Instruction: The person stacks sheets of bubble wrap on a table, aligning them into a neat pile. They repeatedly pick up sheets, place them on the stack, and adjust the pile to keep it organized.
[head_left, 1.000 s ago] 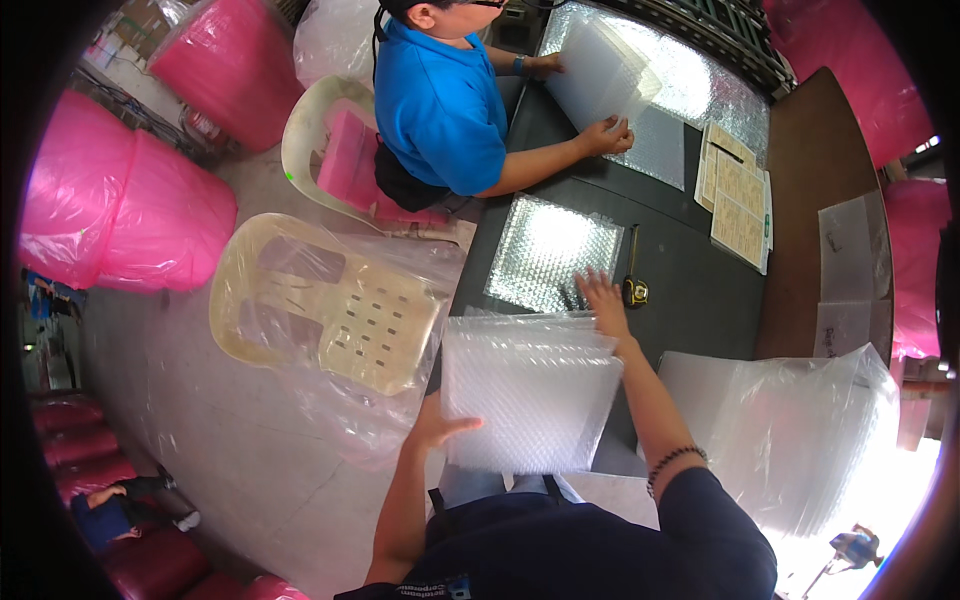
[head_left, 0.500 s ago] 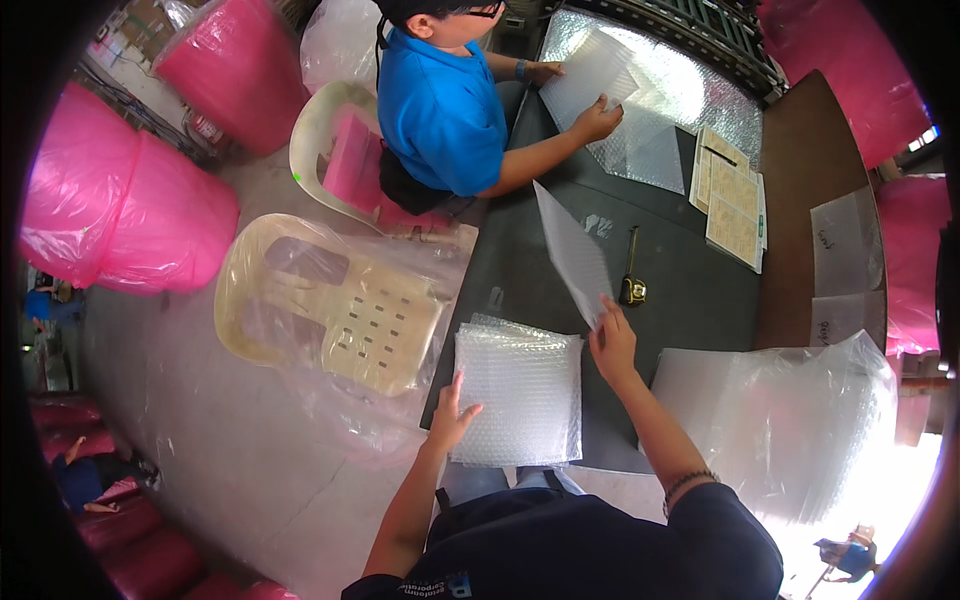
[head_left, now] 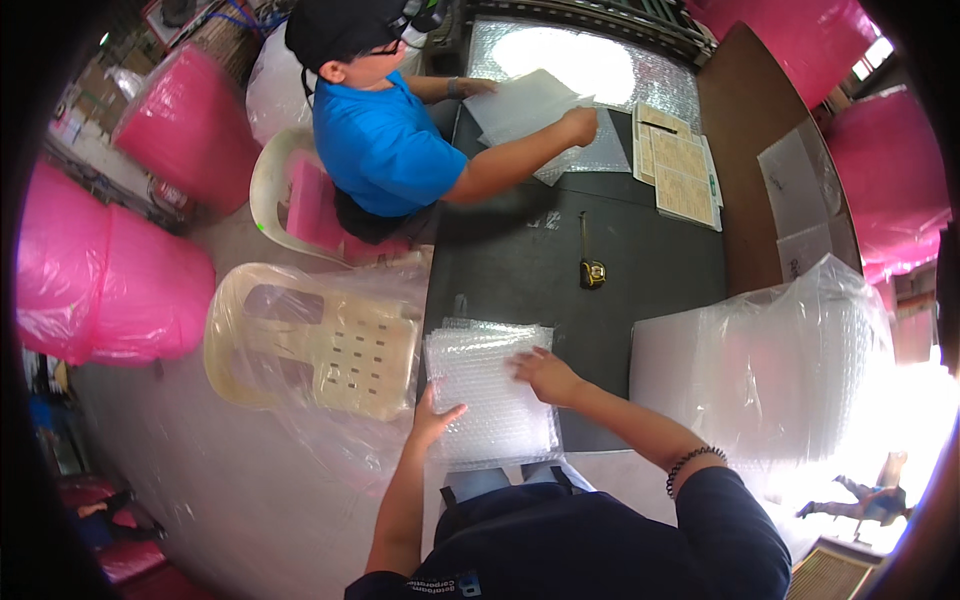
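Centrally, bubble-wrap stack (head_left: 480, 415): lay at the near edge of the dark table (head_left: 660, 255), just before the person's waist, its far corners unevenly lined up.
Left hand (head_left: 434, 418): rested at the stack's left edge, thumb spread wide from the fingers, gripping nothing.
Right hand (head_left: 545, 376): was over the stack's right part, fingers stretched out, blurred, closed on nothing; contact could not be told.
Tape measure (head_left: 593, 274): lay beyond the stack, blade partly out.
Co-worker (head_left: 385, 150): held translucent sheets (head_left: 525, 112).
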{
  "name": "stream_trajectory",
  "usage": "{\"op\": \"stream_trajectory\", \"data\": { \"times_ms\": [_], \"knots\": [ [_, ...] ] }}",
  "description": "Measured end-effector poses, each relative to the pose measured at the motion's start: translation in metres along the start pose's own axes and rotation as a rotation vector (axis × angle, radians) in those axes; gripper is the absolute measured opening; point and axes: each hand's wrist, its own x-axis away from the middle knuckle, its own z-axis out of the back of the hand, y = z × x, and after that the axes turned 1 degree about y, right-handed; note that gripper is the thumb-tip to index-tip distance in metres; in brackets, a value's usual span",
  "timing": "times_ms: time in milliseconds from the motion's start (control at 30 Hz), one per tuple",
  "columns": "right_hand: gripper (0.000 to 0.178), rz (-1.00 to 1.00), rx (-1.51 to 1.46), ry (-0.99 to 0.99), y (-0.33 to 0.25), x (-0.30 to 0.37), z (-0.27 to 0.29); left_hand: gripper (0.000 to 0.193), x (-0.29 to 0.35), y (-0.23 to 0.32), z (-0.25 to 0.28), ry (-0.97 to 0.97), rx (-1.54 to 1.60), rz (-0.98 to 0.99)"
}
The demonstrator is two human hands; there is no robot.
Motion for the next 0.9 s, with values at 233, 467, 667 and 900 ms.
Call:
{"op": "stream_trajectory", "data": {
  "times_ms": [233, 467, 667, 900],
  "knots": [
    [0.099, -0.833, -1.423, 0.743, -0.018, 0.046, -0.045, 0.088, 0.021, 0.022, -0.027, 0.026, 0.568, 0.081],
    [0.086, -0.470, -1.234, 0.408, -0.025, 0.140, 0.061, 0.069, 0.020, 0.069, -0.007, -0.296, 0.230, -0.066],
    [0.049, -0.540, -1.302, 0.778, -0.005, 0.127, -0.030, 0.055, -0.017, 0.055, -0.038, -0.367, 0.251, -0.315],
    [0.047, -0.904, -0.778, 1.262, -0.040, 0.120, -0.052, 0.040, -0.040, 0.018, -0.057, -0.316, 0.056, -0.363]
  ]
}}
